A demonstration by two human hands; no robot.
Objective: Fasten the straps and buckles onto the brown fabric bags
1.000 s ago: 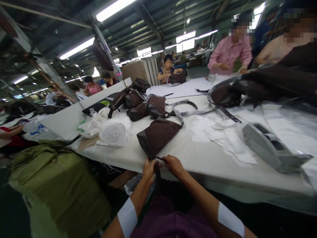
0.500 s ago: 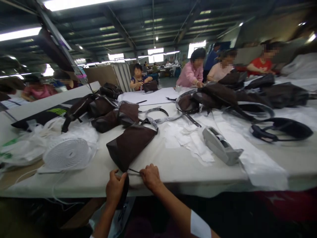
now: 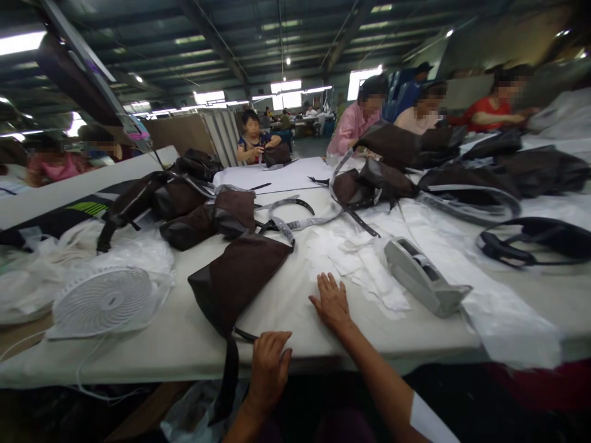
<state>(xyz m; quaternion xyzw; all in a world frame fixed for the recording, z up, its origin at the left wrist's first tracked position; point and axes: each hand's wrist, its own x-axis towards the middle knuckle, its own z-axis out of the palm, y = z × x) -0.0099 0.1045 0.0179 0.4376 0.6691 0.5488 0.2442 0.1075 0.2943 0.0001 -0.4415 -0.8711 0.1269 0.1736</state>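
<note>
A dark brown bag (image 3: 242, 274) with black ends lies on the white-covered table in front of me. Its wide black strap (image 3: 228, 375) hangs down over the table's front edge. A thin dark strap (image 3: 244, 334) runs from the bag's near corner to my left hand (image 3: 268, 372). That hand is at the edge with its thumb apart from its bent fingers; whether it touches the thin strap is hard to tell. To the right of the bag, my right hand (image 3: 332, 301) reaches over the cloth with fingers outstretched, holding nothing, close to white sheets (image 3: 355, 258).
A grey tape dispenser (image 3: 422, 277) stands on the right, a black headband-like device (image 3: 530, 243) beyond it. On the left is a white fan (image 3: 104, 301) with a cable. More brown bags (image 3: 184, 215) and straps lie behind. Several co-workers (image 3: 355, 117) sit or stand across the table.
My right hand has let go of the thin strap and moved forward and right. My left hand has left the wide strap, shifting right; that strap now hangs loose. The view has turned slightly.
</note>
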